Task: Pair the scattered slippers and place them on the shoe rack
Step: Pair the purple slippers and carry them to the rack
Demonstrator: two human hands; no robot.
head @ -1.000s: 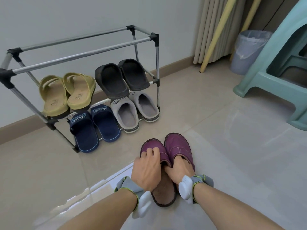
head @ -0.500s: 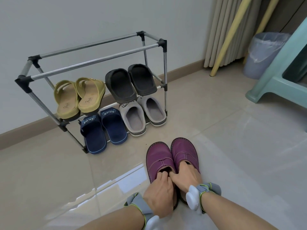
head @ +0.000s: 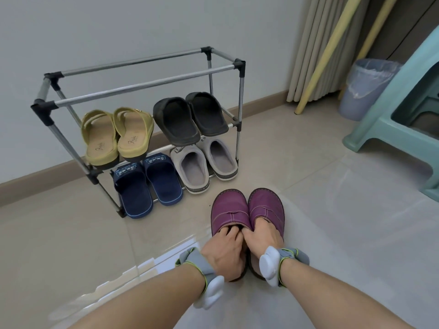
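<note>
Two purple slippers lie side by side on the floor, toes toward the shoe rack [head: 147,85]. My left hand [head: 224,251] has its fingers tucked into the opening of the left purple slipper [head: 228,210]. My right hand [head: 262,236] has its fingers inside the right purple slipper [head: 267,206]. The metal rack stands against the wall. Its middle shelf carries yellow sandals [head: 116,136] and black slippers [head: 190,117]. Its bottom level carries navy slippers [head: 147,184] and grey slippers [head: 204,162]. The top rails are bare.
A teal plastic stool [head: 399,119] stands at the right. Behind it are a lined waste bin [head: 363,86], a curtain [head: 325,43] and yellow poles [head: 330,46] leaning in the corner. Glossy tiled floor stretches between the rack and the stool.
My left hand slid from on top of the left purple slipper back to its opening, and the fingers went inside. The view pulled back, so the rack sits lower and more central.
</note>
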